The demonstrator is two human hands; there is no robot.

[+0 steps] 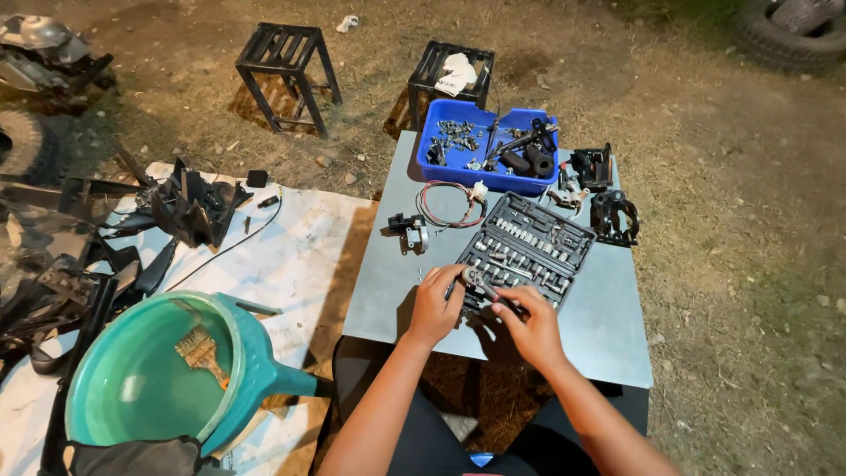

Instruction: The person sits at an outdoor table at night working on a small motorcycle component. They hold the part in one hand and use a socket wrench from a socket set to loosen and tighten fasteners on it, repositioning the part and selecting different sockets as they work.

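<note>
Your left hand [434,306] covers the near left corner of the open socket case [527,251], and your right hand [531,330] hides the handle of the ratchet [477,281], so you only see its round head. The sockets in the case are too small to tell apart. The bits in the blue tray [490,145] blur into 1 grey heap. Your forearms run off the bottom edge. The teal basin [167,375] loses its lower rim there too. At the left edge, the black plastic panels [62,273] are cut off. The tyre [787,31] at the top right shows only in part.
</note>
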